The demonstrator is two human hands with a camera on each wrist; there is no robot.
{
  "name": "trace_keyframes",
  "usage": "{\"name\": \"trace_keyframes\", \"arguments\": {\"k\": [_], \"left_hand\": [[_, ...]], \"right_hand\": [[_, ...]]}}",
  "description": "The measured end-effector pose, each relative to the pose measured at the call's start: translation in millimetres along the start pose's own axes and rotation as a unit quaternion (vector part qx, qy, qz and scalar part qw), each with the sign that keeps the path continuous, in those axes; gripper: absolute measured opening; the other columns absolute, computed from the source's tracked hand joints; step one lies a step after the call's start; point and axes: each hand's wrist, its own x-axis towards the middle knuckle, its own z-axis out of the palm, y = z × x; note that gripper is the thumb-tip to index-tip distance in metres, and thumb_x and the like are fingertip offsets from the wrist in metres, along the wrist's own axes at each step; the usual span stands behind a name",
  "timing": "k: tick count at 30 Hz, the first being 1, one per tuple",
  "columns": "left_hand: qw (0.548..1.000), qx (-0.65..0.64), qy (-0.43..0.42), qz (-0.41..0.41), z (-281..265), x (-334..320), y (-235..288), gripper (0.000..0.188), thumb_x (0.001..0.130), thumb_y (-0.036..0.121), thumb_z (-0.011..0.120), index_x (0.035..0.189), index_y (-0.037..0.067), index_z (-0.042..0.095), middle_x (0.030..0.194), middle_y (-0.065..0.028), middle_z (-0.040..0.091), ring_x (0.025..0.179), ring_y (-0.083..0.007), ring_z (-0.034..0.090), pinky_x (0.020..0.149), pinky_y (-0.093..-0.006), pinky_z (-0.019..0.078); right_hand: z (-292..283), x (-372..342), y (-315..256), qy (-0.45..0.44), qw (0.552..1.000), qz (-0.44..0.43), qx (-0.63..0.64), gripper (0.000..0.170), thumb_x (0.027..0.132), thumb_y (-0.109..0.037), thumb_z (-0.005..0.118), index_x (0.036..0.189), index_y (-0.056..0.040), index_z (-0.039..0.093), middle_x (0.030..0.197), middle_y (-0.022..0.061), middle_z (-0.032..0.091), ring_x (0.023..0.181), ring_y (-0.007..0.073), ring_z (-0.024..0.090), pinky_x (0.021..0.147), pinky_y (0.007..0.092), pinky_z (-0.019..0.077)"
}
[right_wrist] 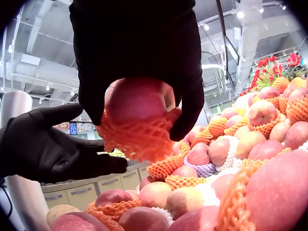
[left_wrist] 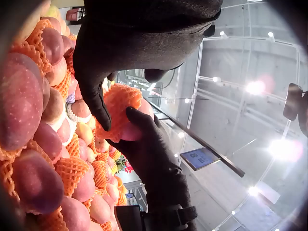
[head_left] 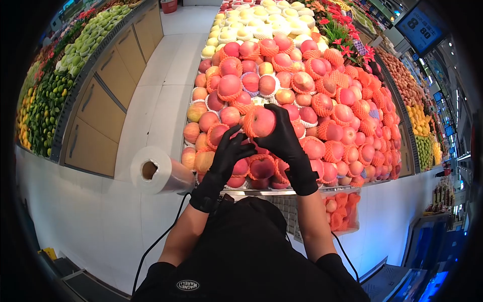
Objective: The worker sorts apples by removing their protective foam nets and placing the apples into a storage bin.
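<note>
My black-gloved right hand (head_left: 286,140) grips a red apple (head_left: 264,122) above the heap, fingers and thumb around its sides. An orange foam net (right_wrist: 137,137) wraps the lower part of the apple in the right wrist view. My left hand (head_left: 230,153), also gloved in black, is beside the apple with its fingers extended. Seen from the right wrist, the left palm (right_wrist: 50,144) faces up, with fingertips right at the net's edge. The left wrist view has a left finger alongside the net (left_wrist: 120,103), across from the right thumb.
Heaped apples (head_left: 347,133), many in foam nets, slope away in front; pale wrapped fruit (head_left: 256,22) lies at the far end. A roll of clear bags (head_left: 163,171) stands left of the heap. Below the front edge is a bin of nets (head_left: 344,211). A price screen (head_left: 421,27) hangs right.
</note>
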Motion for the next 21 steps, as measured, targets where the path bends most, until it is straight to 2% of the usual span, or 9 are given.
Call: {"name": "trace_keyframes", "arguments": {"k": [1, 2, 5, 8, 10, 11, 13, 18, 21], "left_hand": [[0.961, 0.252, -0.02, 0.112, 2, 2, 1, 0.037, 0.091, 0.008, 0.057, 0.128, 0.003, 0.051, 0.13, -0.0167, 0.051, 0.119, -0.0297, 0.053, 0.098, -0.0389, 0.0478], [0.847, 0.483, -0.039, 0.217, 4, 4, 2, 0.038, 0.091, 0.008, 0.058, 0.128, 0.003, 0.052, 0.131, -0.0166, 0.051, 0.122, -0.0302, 0.05, 0.1, -0.0391, 0.0458], [0.991, 0.127, -0.01, 0.035, 11, 2, -4, 0.038, 0.088, 0.01, 0.061, 0.125, 0.003, 0.055, 0.13, -0.0141, 0.051, 0.125, -0.0319, 0.045, 0.104, -0.04, 0.0408], [0.886, 0.427, -0.045, 0.176, -3, 7, -28, 0.045, 0.09, 0.015, 0.063, 0.13, 0.002, 0.047, 0.124, -0.0149, 0.051, 0.113, -0.027, 0.054, 0.092, -0.0373, 0.0493], [0.869, 0.454, -0.045, 0.193, -1, 7, -27, 0.049, 0.093, 0.019, 0.063, 0.133, 0.002, 0.041, 0.122, -0.0147, 0.051, 0.107, -0.0229, 0.059, 0.085, -0.0353, 0.0541], [0.954, 0.278, -0.023, 0.11, 5, 4, -29, 0.049, 0.094, 0.02, 0.062, 0.133, 0.002, 0.04, 0.121, -0.014, 0.051, 0.106, -0.0216, 0.059, 0.084, -0.0346, 0.0548], [0.999, 0.04, 0.013, -0.012, 12, 3, -22, 0.05, 0.094, 0.022, 0.061, 0.133, 0.002, 0.039, 0.121, -0.0137, 0.051, 0.106, -0.0211, 0.059, 0.084, -0.0343, 0.0554], [0.969, -0.194, 0.075, -0.132, 23, 4, -3, 0.029, 0.091, 0.006, 0.058, 0.12, 0.0, 0.056, 0.133, -0.0172, 0.042, 0.119, -0.0278, 0.051, 0.089, -0.0338, 0.0545], [0.999, 0.022, 0.018, 0.022, 14, 4, -29, 0.049, 0.092, 0.015, 0.061, 0.133, 0.004, 0.038, 0.126, -0.0157, 0.048, 0.113, -0.0255, 0.055, 0.088, -0.0355, 0.055]], "right_hand": [[-3, -1, -8, -0.043, 0.997, 0.037, 0.047, 0.068, 0.059, -0.014, 0.086, 0.117, -0.0008, 0.053, 0.112, 0.0187, 0.056, 0.105, 0.0345, 0.055, 0.092, 0.0423, 0.0448], [-5, -3, -14, -0.085, 0.989, 0.073, 0.095, 0.071, 0.058, -0.016, 0.087, 0.119, -0.0012, 0.052, 0.114, 0.0187, 0.055, 0.106, 0.0346, 0.054, 0.093, 0.0424, 0.0439], [8, -29, 0, 0.005, 1.0, 0.026, 0.015, 0.081, 0.059, -0.019, 0.088, 0.126, -0.0018, 0.047, 0.123, 0.0194, 0.049, 0.112, 0.035, 0.05, 0.097, 0.0428, 0.0415], [14, -42, 14, -0.022, 0.999, 0.022, -0.012, 0.089, 0.061, -0.019, 0.088, 0.134, -0.0022, 0.04, 0.132, 0.0192, 0.043, 0.121, 0.0344, 0.045, 0.102, 0.0431, 0.0386], [5, -48, 0, -0.033, 0.998, 0.041, 0.027, 0.09, 0.063, -0.018, 0.087, 0.137, -0.0023, 0.038, 0.134, 0.0178, 0.042, 0.123, 0.0324, 0.045, 0.104, 0.0423, 0.0384], [4, -49, -1, -0.033, 0.996, 0.061, 0.063, 0.091, 0.064, -0.017, 0.087, 0.138, -0.0027, 0.037, 0.135, 0.0171, 0.042, 0.124, 0.0313, 0.045, 0.104, 0.0419, 0.0386], [3, -52, 2, -0.023, 0.982, 0.113, 0.15, 0.092, 0.066, -0.015, 0.086, 0.141, -0.0036, 0.034, 0.136, 0.0157, 0.042, 0.125, 0.0289, 0.044, 0.105, 0.0411, 0.0395], [0, -62, 17, 0.004, 0.949, 0.207, 0.237, 0.092, 0.068, -0.011, 0.084, 0.143, -0.0053, 0.032, 0.137, 0.0154, 0.041, 0.126, 0.0257, 0.045, 0.101, 0.04, 0.0441], [-2, -65, 17, -0.006, 0.932, 0.249, 0.264, 0.088, 0.072, -0.01, 0.08, 0.144, -0.0046, 0.03, 0.138, 0.0161, 0.042, 0.126, 0.0262, 0.046, 0.101, 0.04, 0.0449]]}}
